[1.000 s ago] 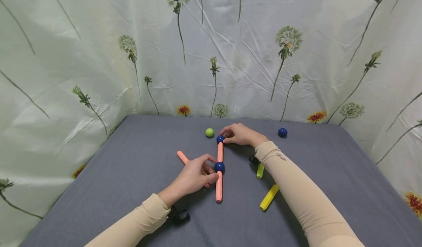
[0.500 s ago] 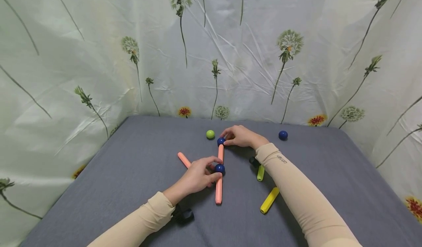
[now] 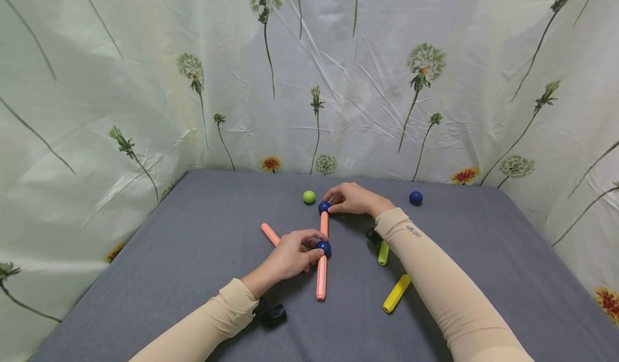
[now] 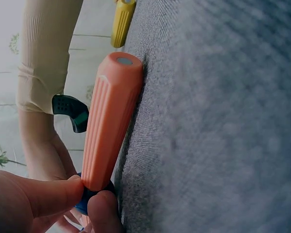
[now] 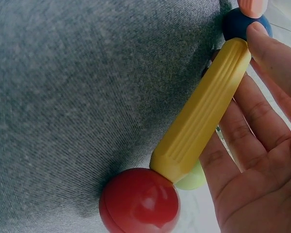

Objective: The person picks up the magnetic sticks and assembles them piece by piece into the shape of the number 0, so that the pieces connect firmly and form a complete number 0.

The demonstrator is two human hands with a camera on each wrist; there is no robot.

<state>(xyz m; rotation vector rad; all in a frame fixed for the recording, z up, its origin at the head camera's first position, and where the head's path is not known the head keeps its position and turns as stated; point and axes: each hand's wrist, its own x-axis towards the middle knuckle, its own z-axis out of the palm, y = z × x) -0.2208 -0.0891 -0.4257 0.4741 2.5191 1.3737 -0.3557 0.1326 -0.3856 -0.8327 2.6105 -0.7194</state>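
Btwn L hand [image 3: 292, 254], pinching nr blue ball [image 3: 324, 248], & R hand [image 3: 355, 198], pinching far blue ball [image 3: 323, 207], lies pink rod [image 3: 324, 224].

My head view looks forward and down upon the grey cloth-covered table [image 3: 169, 244]; my wrist views look from very close, turned sideways, the left sharing with it the near coral-coloured ribbed stick [image 4: 110, 121].

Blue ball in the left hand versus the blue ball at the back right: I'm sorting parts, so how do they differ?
The left hand pinches the nearer blue ball, while no hand touches the back-right blue ball. The nearer blue ball sits between a near pink rod and a far pink rod; the back-right blue ball shows no rod attached. Both are dark blue and round.
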